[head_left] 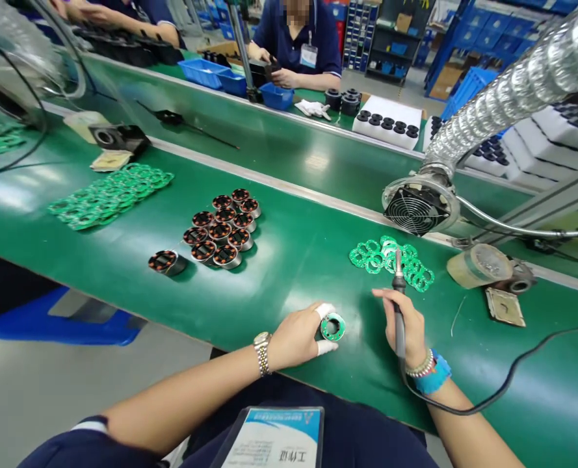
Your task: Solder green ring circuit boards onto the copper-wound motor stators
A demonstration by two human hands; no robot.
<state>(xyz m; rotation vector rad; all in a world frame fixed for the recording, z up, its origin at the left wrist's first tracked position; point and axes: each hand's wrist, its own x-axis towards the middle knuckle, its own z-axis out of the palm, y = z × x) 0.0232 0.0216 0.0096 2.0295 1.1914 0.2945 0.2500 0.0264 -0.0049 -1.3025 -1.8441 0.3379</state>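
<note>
Green bench: a long green bench (293, 260) is being worked at, with the action close to its near edge.
Left hand: the left hand (296, 337) is closed on a small round motor part (332, 326), pinched between taped fingertips (326, 348) and resting on the bench surface.
Part position: the part sits near the near edge, just left of the other hand, its green ring face turned upward.
Right hand: the right hand (410, 328) is wrapped around a soldering iron (398, 296), held pen-style with the tip pointing away and upward, apart from the part.
Cord: a black cable (508, 377) is trailed off toward the right end.
Supply: a heap of green rings (391, 260) lies just beyond the iron; a cluster of wound stators (223, 227) sits mid-bench, with one stray stator (164, 261) to its left.
Extraction: a fan duct (418, 208) faces the work from the far right.
Doing it well: the part would best be kept flat and steady, the taped fingers clear of the pads, and the tip brought down briefly and squarely; this is judged, not seen.
Background: another person's hands (274, 71) are busy at the far edge.
</note>
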